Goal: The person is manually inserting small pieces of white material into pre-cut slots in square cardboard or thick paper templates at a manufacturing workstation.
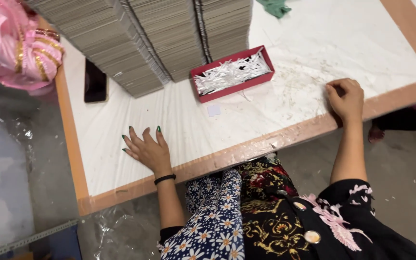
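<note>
Both empty: left hand (148, 151) flat, right hand (346, 98) on table (179, 120)

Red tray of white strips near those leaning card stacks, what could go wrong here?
The tall card stacks lean toward the red tray; they could slide onto it and scatter the white strips. The phone lies close to the table edge, where a nudge might drop it. The right hand rests on the rim, the left hand flat on top.

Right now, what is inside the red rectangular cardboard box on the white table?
The red rectangular cardboard box holds a loose heap of thin white paper strips, which fills most of it. The strips cover the bottom, so anything beneath them cannot be seen.
</note>
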